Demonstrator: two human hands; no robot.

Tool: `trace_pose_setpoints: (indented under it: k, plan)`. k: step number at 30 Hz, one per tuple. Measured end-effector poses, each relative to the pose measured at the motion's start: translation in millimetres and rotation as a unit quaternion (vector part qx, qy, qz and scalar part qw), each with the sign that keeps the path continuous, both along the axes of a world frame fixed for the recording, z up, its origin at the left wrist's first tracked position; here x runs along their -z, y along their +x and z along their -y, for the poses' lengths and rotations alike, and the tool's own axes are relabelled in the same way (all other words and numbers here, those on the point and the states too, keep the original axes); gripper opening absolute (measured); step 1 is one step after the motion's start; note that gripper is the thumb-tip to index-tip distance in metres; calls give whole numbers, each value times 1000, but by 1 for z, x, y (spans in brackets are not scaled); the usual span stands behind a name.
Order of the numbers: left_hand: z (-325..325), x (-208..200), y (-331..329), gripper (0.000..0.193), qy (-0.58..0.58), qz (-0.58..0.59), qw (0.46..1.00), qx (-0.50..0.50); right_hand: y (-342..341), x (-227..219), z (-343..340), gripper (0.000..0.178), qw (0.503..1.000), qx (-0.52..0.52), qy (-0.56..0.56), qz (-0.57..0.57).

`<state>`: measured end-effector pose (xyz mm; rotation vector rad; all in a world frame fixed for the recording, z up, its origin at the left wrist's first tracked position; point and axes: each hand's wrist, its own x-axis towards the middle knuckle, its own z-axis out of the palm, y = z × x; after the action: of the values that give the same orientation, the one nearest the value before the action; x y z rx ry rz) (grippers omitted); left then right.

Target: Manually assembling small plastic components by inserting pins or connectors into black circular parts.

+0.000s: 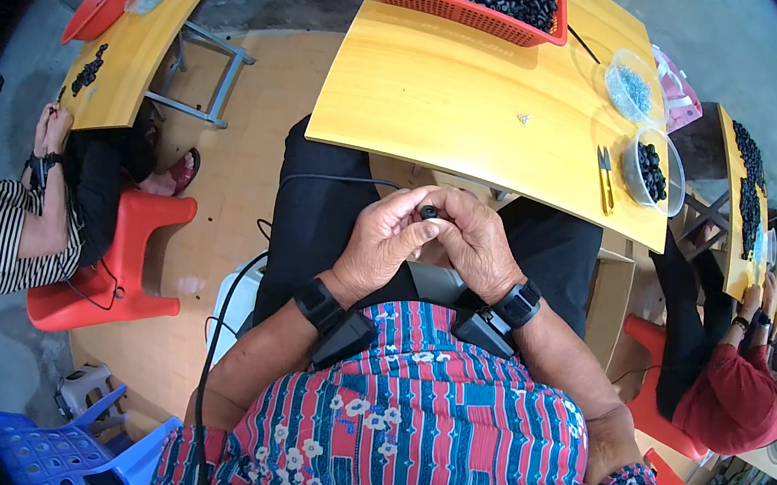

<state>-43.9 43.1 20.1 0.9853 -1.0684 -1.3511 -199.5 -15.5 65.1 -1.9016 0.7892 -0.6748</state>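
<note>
A small black ring (429, 213) sits pinched between the fingertips of the left hand (387, 242) and right hand (476, 245) (both curled closed on it), below the yellow table (462, 98) holding a red basket (454, 6).

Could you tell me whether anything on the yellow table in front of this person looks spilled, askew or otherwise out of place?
Little stands out. One tiny pale scrap lies alone on the bare yellow wooden table, apart from the clear bowls; what it is, I cannot tell. The red plastic basket of black rings sits level, and both hands hold a small black ring.
</note>
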Motion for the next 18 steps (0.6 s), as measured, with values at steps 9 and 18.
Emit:
trace_pose_setpoints:
  k: [9, 18]
  plan:
    - [3, -7, -4, 53, 20, -48, 999, -6, -5, 2, 5, 17, 999, 25, 10, 24]
    - [-3, -2, 4, 54, 26, -128, 991, -8, -83, -58, 61, 13, 923, 336, -183, 47]
